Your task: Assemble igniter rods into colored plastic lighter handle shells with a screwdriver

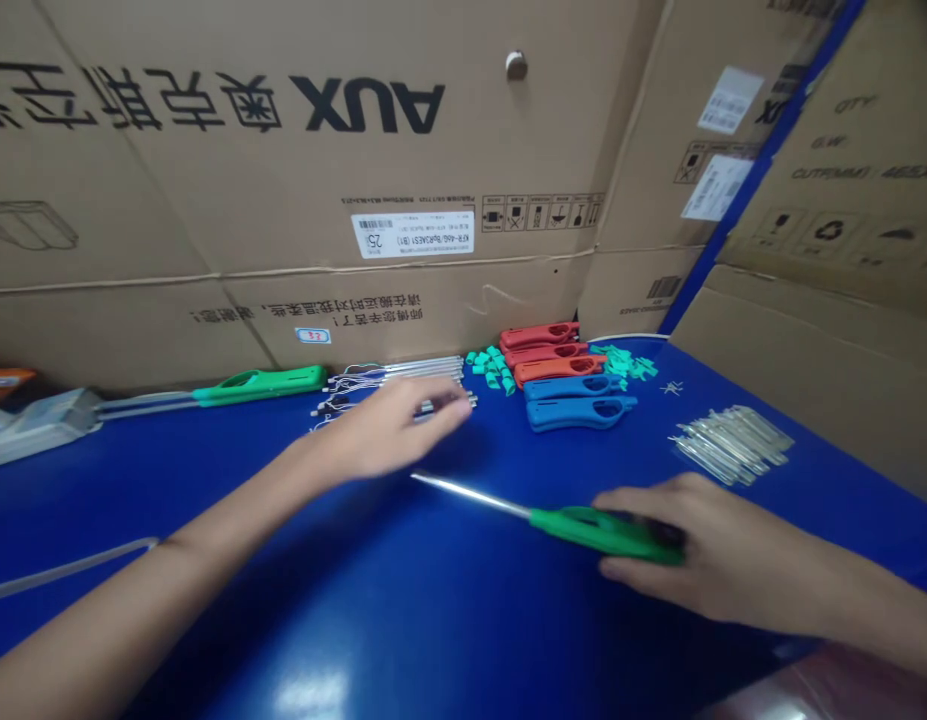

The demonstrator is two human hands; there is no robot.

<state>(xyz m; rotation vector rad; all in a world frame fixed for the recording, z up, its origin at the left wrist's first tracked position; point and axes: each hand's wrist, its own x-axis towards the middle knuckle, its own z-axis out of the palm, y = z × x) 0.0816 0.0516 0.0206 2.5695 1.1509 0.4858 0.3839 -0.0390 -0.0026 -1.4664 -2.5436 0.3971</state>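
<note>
In the head view, my right hand (680, 550) is closed around the handle of a green long-necked lighter (602, 530). Its silver metal tube points left, towards the middle of the table. My left hand (395, 425) hovers beside a row of metal tubes with thin white wires (425, 368), its thumb and fingers apart, and I see nothing held in it. Another green lighter (260, 383) lies at the back left, its long metal end pointing left.
Red lighter handles (538, 335), an orange one (557, 370) and blue ones (579, 412) are stacked at the back. Small green caps (495, 372) and green pieces (624, 363) flank them. Clear slender parts (737, 443) lie right. Cardboard walls (283, 200) bound the blue table (343, 600).
</note>
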